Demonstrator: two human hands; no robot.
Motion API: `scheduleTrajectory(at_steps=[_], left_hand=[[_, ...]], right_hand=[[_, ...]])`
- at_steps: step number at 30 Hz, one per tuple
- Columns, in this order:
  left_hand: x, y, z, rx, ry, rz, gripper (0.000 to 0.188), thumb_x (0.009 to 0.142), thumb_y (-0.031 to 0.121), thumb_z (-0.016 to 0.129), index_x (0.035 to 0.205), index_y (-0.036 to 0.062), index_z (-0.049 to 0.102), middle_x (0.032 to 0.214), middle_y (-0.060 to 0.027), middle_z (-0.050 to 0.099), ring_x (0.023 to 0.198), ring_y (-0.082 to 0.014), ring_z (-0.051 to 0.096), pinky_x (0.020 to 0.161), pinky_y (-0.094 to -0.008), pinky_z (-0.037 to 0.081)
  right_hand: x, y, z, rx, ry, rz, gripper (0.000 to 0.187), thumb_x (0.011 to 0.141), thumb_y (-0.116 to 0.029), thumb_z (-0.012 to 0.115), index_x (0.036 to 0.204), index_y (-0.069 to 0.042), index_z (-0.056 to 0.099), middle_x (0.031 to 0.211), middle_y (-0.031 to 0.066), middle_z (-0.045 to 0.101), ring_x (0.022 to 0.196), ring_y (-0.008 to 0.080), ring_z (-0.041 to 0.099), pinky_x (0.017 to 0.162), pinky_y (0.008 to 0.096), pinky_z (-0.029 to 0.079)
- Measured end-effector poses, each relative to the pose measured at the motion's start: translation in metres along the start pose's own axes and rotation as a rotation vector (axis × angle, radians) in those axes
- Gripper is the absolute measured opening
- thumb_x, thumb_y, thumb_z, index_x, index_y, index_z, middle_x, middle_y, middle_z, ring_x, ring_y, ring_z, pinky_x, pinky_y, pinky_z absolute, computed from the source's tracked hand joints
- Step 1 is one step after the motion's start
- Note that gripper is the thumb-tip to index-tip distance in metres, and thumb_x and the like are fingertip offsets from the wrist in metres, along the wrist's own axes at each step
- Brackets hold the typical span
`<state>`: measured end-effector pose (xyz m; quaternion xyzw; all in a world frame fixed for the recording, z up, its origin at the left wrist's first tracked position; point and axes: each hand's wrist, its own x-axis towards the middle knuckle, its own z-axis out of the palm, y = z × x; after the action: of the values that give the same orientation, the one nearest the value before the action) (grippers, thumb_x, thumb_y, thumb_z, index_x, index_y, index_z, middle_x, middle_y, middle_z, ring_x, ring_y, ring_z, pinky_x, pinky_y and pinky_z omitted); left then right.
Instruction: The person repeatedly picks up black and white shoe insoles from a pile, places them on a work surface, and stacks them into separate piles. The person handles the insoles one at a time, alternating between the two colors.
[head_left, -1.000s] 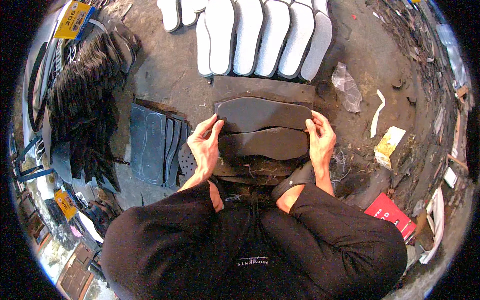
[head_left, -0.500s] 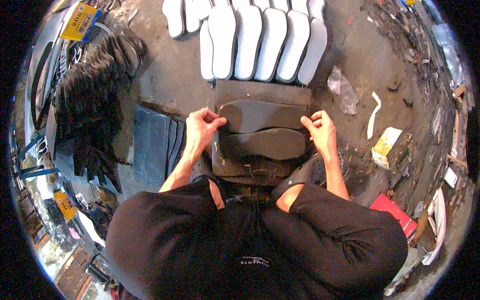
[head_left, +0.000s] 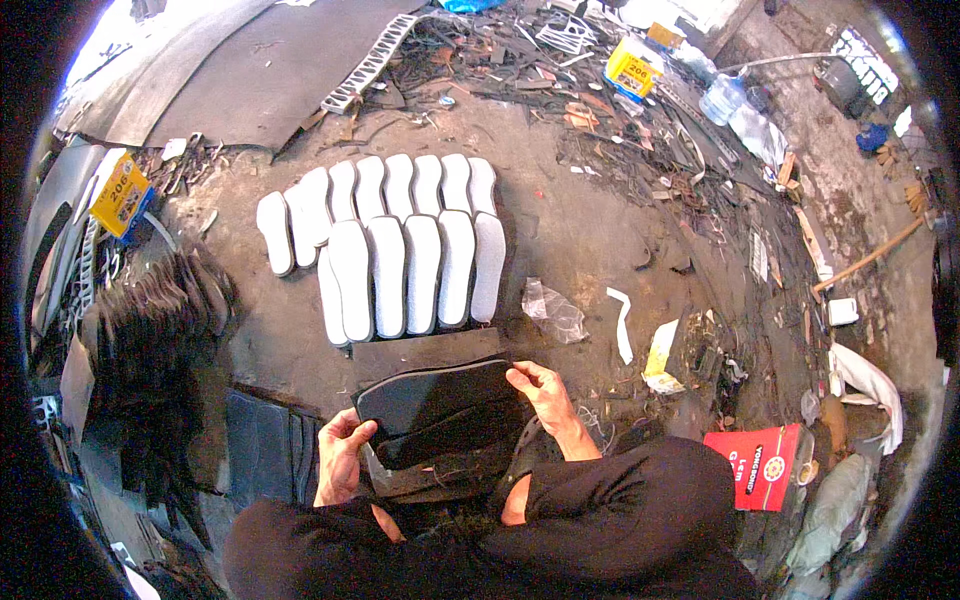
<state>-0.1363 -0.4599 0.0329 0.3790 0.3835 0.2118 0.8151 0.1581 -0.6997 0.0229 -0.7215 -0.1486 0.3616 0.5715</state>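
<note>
A black shoe sole is stretched lengthwise between my two hands, tilted above a dark flat board in front of my knees. My left hand pinches one end, its thumb on top. At the other end, the thumb and fingers of my right hand close on the sole's tip. Below it, partly covered, another dark sole lies on the board. Just beyond the board stand rows of white-topped soles, overlapping one another on the floor.
Stacked black soles and dark patterned sheets lie to the left. On the right are clear plastic, a white strip and a red box. Scraps cover the far floor, beside a large dark sheet.
The upper sole, flat on the board before, is now raised and tilted with both hands gripping its ends. The view has shifted, showing more of the far floor and the right side.
</note>
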Motion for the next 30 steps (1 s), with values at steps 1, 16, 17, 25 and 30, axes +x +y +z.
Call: scheduleTrajectory(at_steps=[1,16,17,25,30], left_hand=[[-0.002,0.001,-0.001,0.018,-0.018,0.013,0.027,0.090,-0.007,0.079,0.112,0.0041,0.068,0.095,-0.0001,0.071,0.087,-0.0104,0.065,0.084,-0.0270,0.052],[-0.089,0.238,-0.092,1.138,1.060,1.489,0.028,0.088,-0.006,0.078,0.114,0.0063,0.080,0.105,-0.0106,0.073,0.108,-0.0259,0.069,0.095,-0.0368,0.055],[-0.093,0.262,-0.109,1.190,1.161,1.604,0.027,0.088,-0.004,0.078,0.112,0.0083,0.081,0.105,-0.0101,0.074,0.106,-0.0267,0.069,0.093,-0.0369,0.055],[-0.090,0.358,-0.269,1.627,1.574,1.392,0.038,0.089,0.000,0.062,0.120,0.0130,0.081,0.123,-0.0112,0.075,0.121,-0.0308,0.065,0.107,-0.0448,0.050],[-0.082,0.309,-0.313,1.744,1.548,0.864,0.048,0.087,-0.003,0.066,0.133,0.0099,0.071,0.138,-0.0174,0.066,0.133,-0.0381,0.058,0.110,-0.0509,0.048]], right_hand=[[-0.002,-0.005,0.000,-0.053,0.021,-0.031,0.046,0.099,-0.039,0.079,0.121,0.001,0.077,0.109,0.0025,0.078,0.103,0.0115,0.066,0.091,0.0307,0.052],[-0.031,0.033,-0.033,-0.029,0.039,-0.013,0.031,0.108,-0.023,0.066,0.132,-0.004,0.070,0.110,0.0054,0.074,0.085,0.0115,0.067,0.072,0.0272,0.053],[-0.031,0.042,-0.033,0.013,0.022,-0.002,0.030,0.109,-0.023,0.065,0.132,-0.004,0.069,0.108,0.0057,0.074,0.084,0.0115,0.067,0.070,0.0276,0.053],[-0.050,0.075,-0.033,-0.006,0.027,0.071,0.035,0.107,-0.029,0.067,0.129,-0.002,0.070,0.109,0.0126,0.077,0.082,0.0160,0.072,0.073,0.0307,0.058],[-0.066,0.072,-0.031,-0.043,0.015,0.116,0.032,0.110,-0.027,0.064,0.131,-0.004,0.070,0.112,0.0087,0.077,0.086,0.0134,0.072,0.075,0.0298,0.058]])
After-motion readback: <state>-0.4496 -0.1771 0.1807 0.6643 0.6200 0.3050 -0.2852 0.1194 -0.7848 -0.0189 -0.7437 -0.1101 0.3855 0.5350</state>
